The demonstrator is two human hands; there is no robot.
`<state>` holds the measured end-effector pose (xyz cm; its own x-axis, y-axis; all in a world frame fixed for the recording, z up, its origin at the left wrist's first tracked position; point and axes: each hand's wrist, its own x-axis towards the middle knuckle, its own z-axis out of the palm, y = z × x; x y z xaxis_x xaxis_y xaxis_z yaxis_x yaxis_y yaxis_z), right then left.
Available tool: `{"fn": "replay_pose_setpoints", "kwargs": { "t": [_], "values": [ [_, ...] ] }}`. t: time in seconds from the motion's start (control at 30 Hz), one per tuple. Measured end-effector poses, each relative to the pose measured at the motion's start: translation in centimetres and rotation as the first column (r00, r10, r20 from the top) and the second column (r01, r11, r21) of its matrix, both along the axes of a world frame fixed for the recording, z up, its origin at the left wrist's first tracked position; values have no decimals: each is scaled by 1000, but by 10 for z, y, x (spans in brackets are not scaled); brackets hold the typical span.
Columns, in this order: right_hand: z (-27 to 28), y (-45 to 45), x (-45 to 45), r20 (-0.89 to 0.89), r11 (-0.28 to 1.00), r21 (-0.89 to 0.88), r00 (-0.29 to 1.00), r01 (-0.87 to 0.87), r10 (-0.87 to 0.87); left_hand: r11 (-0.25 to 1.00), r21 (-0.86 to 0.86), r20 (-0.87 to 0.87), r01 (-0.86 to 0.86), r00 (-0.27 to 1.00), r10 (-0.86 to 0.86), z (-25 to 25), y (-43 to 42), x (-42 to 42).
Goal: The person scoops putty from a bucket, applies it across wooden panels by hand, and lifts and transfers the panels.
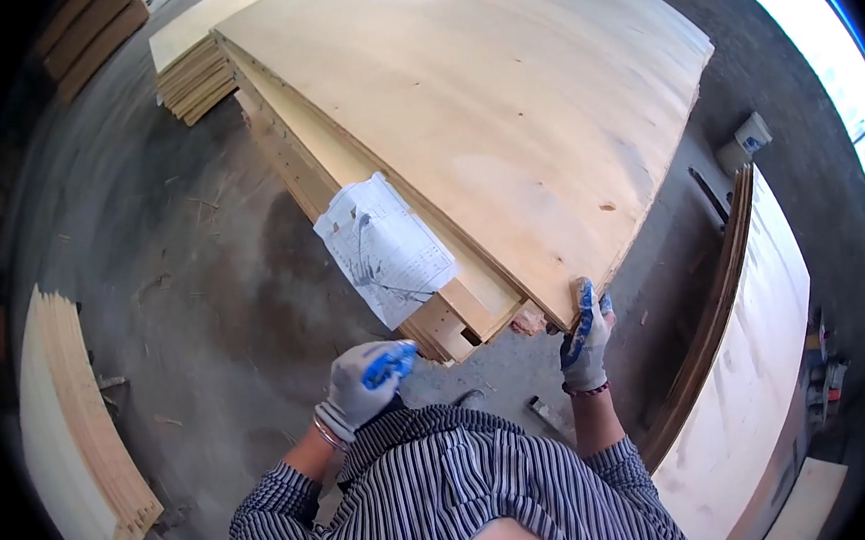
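Observation:
A large sheet of plywood (503,125) lies on a stack, with small dark knots in its pale face. My right hand (585,335), in a grey glove with blue coating, grips the sheet's near corner, thumb on top. My left hand (365,380), gloved the same way, is closed just off the near left end of the stack; whatever its curled fingers hold, if anything, is hidden. Beside the sheet, a creased printed paper (386,248) rests on the lower boards. A short wood block (465,308) sits at the paper's lower corner.
Plywood stacks stand at the left (82,425), right (741,379) and upper left (194,81). A white bucket (752,133) is on the floor (202,276) beyond the right stack. Wood scraps lie scattered about on the left.

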<state>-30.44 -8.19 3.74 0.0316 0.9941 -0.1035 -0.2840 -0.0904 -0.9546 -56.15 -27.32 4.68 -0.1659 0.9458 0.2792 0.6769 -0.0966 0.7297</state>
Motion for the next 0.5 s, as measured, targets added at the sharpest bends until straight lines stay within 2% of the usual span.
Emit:
{"fn": "replay_pose_setpoints", "kwargs": {
  "t": [0.03, 0.07, 0.1, 0.13, 0.2, 0.23, 0.27, 0.33, 0.37, 0.43, 0.47, 0.5],
  "values": [
    [4, -2, -1, -23, 1000, -11, 1000, -18, 18, 986, -87, 322, -143, 932, 164, -16, -4, -3],
    [7, -4, 0, -45, 999, -23, 998, -33, 32, 947, -212, 591, -243, 740, 322, -33, -8, -9],
    [7, -4, 0, -44, 999, -20, 998, -37, 36, 946, -253, 750, -204, 576, 325, -53, -13, -20],
    [6, -3, 1, -27, 999, -20, 999, -42, 42, 946, -250, 752, -207, 574, 324, -65, -15, -29],
    [2, -1, 3, -6, 999, -14, 999, -50, 50, 906, -377, 896, -192, 173, 410, -79, -12, -41],
    [-3, 1, 3, -24, 1000, 5, 999, -28, 28, 932, -339, 939, -125, 14, 343, -83, -8, -47],
    [-5, 2, 3, -43, 1000, 24, 999, -6, 7, 934, -335, 941, -126, 11, 339, -88, -3, -49],
    [10, -5, -3, -41, 1000, 20, 999, -10, 10, 974, -217, 942, -59, -273, 194, -86, 9, -47],
    [16, -7, -6, -41, 1000, 13, 999, -11, 12, 975, -215, 942, -58, -276, 191, -87, 13, -47],
    [12, -6, -7, -25, 999, 32, 1000, -3, 3, 973, -202, 979, -108, -28, 200, -91, 20, -47],
    [10, -4, -7, -15, 999, 48, 1000, 6, -6, 975, -197, 980, -104, -26, 196, -91, 20, -53],
    [10, -5, -7, -17, 999, 51, 1000, 14, -13, 943, -199, 970, -266, 81, 228, -92, 17, -64]
  ]
}}
